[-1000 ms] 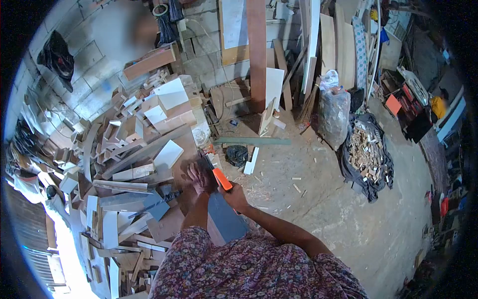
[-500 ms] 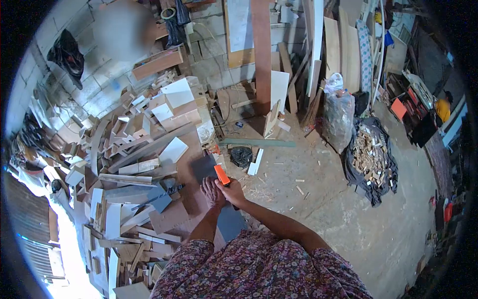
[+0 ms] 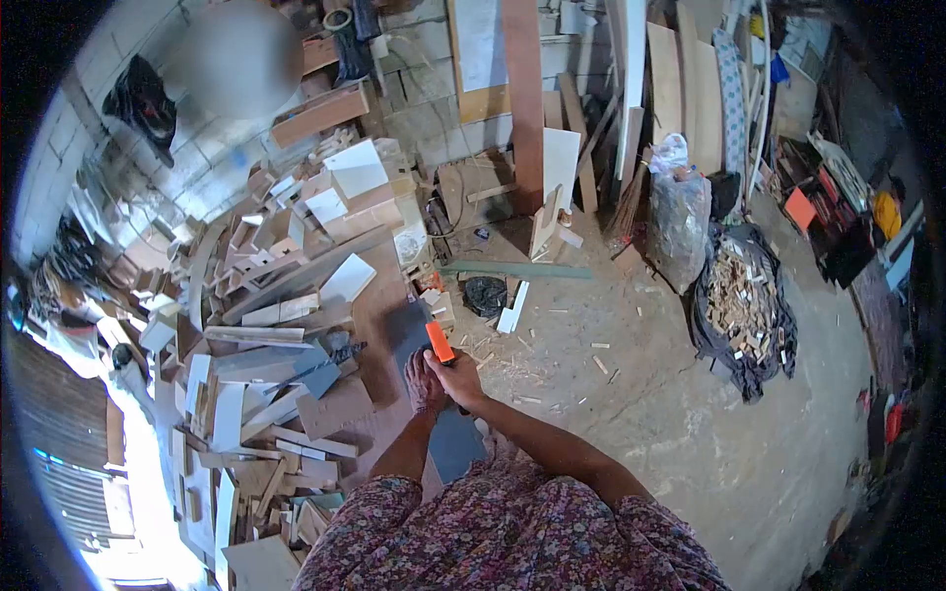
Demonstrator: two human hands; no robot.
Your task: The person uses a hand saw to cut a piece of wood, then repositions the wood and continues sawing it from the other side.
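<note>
An orange-handled tool [image 3: 439, 342] is held in my right hand [image 3: 458, 378], its fingers wrapped round the dark lower part. My left hand [image 3: 424, 382] lies right beside it, pressed against the right hand; whether it grips anything is hidden. Under both hands is a dark grey panel [image 3: 455, 445] on a brown board [image 3: 378, 325]. The grey surface shows above and below the hands.
Wood offcuts [image 3: 286, 311] are heaped on the left. A black bag [image 3: 484, 295] and white strips [image 3: 512, 307] lie ahead on the floor. At the right stand a clear sack [image 3: 679, 227] and a dark cloth with wood scraps [image 3: 741, 300].
The camera view has shifted slightly, so the surroundings sit a little further right. Both hands stay together on the panel, and the orange-handled tool is tilted slightly differently.
</note>
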